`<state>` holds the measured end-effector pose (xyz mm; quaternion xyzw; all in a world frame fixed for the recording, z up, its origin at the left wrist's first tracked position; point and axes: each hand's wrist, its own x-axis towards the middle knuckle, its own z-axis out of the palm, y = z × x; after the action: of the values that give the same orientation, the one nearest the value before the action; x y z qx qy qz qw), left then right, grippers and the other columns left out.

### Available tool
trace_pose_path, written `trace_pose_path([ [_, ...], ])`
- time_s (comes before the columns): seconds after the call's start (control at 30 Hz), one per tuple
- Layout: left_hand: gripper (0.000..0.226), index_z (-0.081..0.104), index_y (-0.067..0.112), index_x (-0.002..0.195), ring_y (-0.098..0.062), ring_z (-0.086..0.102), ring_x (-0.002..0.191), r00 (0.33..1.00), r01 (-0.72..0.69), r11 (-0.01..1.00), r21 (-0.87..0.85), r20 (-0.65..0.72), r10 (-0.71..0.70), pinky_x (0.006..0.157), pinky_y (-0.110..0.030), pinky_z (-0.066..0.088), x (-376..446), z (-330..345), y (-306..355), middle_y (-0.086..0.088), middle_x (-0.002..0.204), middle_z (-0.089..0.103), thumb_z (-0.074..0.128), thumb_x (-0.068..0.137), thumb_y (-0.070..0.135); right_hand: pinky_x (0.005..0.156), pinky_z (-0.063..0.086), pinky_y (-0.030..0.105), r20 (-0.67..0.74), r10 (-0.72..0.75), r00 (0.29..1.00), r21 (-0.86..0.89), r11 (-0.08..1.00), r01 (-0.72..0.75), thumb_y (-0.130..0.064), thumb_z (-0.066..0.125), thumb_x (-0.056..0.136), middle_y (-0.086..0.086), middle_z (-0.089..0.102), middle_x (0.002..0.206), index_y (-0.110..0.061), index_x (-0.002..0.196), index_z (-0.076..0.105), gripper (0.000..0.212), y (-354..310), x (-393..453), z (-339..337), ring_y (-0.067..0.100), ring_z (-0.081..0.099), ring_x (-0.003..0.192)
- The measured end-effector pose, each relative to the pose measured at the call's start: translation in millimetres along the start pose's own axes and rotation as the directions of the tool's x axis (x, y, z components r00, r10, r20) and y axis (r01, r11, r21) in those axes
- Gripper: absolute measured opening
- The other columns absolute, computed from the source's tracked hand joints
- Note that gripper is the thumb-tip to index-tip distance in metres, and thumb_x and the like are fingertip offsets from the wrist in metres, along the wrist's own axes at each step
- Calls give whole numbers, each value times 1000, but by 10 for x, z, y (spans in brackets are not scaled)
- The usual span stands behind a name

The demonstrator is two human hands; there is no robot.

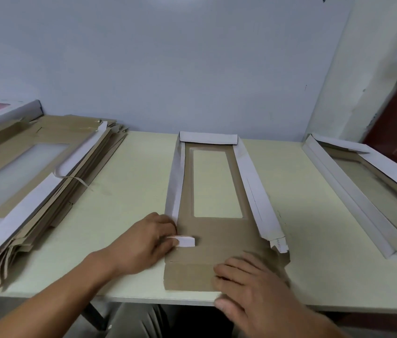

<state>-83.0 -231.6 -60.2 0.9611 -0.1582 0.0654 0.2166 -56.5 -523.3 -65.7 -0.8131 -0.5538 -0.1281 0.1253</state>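
Pinching in at the head view's centre, the left hand point(153, 242) has its grip clamped on a small white tab point(186, 241). Fingertips are curled round the tab's near end, right at the 9 o'clock edge of the cardboard blank point(219, 237). That blank lies flat on the tabletop point(131, 203), dead centre, running from 6 o'clock up toward 12. Its window opening point(214, 184) sits in the far half. White flaps stand up along both long sides, the left flap point(175, 181) just above the left hand and the right flap point(253, 191) opposite. A white end flap point(208, 137) is folded across at 12 o'clock.

Down at 5 o'clock, the right hand point(253, 286) lies flat, grip apart. Its fingers are straight and pressing on the near brown flap point(187, 276), and the thumb is at the tabletop's front edge.

Off at 9 o'clock there's a stack of flat blanks point(46, 191), brown and white, fanned out a little. Over at 3 o'clock rests a folded box point(353, 191) with its white walls raised, well apart from the blank in hand.
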Motion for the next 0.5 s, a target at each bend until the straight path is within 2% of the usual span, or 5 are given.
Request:
trace_pose_path([
  [0.07, 22, 55, 20, 92, -17, 46, 87, 1000, -3, 988, 157, -22, 6, 81, -34, 44, 10, 102, 78, 7, 99, 50, 41, 102, 34, 84, 51, 32, -17, 44, 999, 172, 984, -40, -36, 52, 97, -13, 67, 94, -24, 91, 71, 24, 163, 8, -173, 10, 61, 90],
  [0.17, 23, 48, 22, 93, -19, 41, 84, 997, 43, 967, 249, -71, -27, 76, -34, 42, 3, 196, 130, 6, 100, 45, 32, 103, 35, 66, 46, 31, -211, 461, 862, 210, 883, -420, -39, 42, 99, -12, 55, 83, -26, 87, 58, 24, 555, 34, -429, 10, 54, 76],
  [0.27, 24, 47, 22, 92, -20, 39, 82, 994, 62, 952, 298, -106, -31, 74, -34, 42, -15, 238, 133, 6, 100, 45, 31, 103, 34, 58, 44, 29, 80, 716, 693, 75, 689, -721, -50, 31, 101, -8, 58, 83, -38, 101, 41, 15, 984, 9, -519, 7, 57, 68],
  [0.37, 21, 46, 22, 90, -19, 38, 79, 992, 62, 944, 323, -125, -22, 71, -34, 42, -18, 259, 128, 7, 98, 45, 32, 103, 32, 56, 47, 28, 365, 681, 635, 223, 598, -770, -41, 46, 102, -4, 64, 68, -35, 99, 46, 6, 1175, -35, -408, 5, 57, 54],
  [0.5, 20, 43, 22, 87, -18, 38, 75, 992, 64, 940, 336, -124, -24, 67, -31, 39, -21, 252, 139, 7, 91, 41, 33, 102, 31, 51, 42, 13, 357, 593, 722, 187, 712, -677, -20, 61, 93, -13, 61, 62, -37, 80, 59, 22, 1135, -21, -263, -2, 56, 54],
])
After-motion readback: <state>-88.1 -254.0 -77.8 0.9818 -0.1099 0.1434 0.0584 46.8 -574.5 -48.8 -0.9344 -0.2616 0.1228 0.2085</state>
